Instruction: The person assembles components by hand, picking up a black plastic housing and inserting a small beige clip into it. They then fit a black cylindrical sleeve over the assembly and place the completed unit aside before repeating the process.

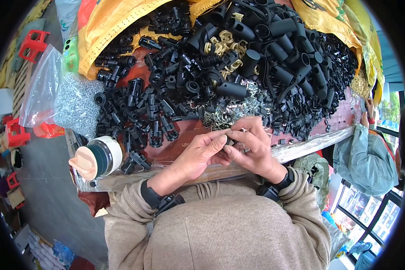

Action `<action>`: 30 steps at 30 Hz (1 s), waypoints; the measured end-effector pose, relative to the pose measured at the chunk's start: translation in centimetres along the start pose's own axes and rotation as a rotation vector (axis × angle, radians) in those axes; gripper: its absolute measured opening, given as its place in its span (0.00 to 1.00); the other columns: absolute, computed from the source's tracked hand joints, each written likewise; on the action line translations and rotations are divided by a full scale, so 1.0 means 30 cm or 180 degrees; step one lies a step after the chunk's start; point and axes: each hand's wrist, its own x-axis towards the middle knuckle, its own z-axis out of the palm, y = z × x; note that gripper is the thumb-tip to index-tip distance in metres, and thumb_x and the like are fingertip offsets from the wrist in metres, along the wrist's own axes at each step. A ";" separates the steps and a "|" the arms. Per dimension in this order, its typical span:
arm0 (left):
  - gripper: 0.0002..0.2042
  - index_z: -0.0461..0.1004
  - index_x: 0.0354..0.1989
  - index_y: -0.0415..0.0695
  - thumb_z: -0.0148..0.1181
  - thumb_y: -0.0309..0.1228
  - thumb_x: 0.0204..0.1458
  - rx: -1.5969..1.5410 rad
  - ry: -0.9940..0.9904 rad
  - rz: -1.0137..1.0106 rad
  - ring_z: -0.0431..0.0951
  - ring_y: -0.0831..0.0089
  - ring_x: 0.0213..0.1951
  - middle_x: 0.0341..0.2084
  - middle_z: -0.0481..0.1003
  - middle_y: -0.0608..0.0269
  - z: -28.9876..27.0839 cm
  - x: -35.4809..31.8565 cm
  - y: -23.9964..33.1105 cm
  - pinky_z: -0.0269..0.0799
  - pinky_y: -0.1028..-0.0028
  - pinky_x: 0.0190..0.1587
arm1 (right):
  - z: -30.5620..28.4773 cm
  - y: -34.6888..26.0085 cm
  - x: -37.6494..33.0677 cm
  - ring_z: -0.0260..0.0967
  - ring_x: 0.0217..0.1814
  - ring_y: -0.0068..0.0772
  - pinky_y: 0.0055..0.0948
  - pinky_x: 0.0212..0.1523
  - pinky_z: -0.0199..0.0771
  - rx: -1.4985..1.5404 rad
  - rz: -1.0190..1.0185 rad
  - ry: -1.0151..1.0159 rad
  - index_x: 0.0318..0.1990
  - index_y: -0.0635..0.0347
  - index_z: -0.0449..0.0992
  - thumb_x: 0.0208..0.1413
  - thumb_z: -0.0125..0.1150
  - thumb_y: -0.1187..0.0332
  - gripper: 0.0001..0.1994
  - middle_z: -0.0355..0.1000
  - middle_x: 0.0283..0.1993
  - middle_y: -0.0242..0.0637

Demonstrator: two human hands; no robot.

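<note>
Close together above the table's near edge, my left hand (201, 154) and my right hand (255, 147) are both closed on a small black plastic part (230, 141). The fingertips of both hands meet around it and hide most of its shape. Just beyond my fingers lies a heap of small bent metal pieces (229, 111). Black jointed plastic fittings (154, 112) are piled to the left of my hands. On the far right side rise black tubular plastic pieces (285, 49), with many small black parts (297, 114) spilling nearer to me.
A cup with a cream lid (87, 161) stands at the table's left corner. Behind it sits a clear bag of small silvery pieces (76, 105). Gold-coloured parts (227, 47) lie amid the black ones. Yellow sacks (117, 29) line the back. Another person's sleeve (364, 155) is at the right.
</note>
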 end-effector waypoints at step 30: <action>0.14 0.67 0.40 0.37 0.56 0.32 0.48 -0.0044 0.0542 0.0115 0.70 0.82 0.23 0.25 0.72 0.63 -0.065 -0.015 0.021 0.67 0.85 0.23 | -0.213 0.120 0.116 0.63 0.42 0.32 0.26 0.41 0.64 0.0457 0.1164 -0.0048 0.45 0.61 0.66 0.41 0.62 0.63 0.22 0.64 0.43 0.37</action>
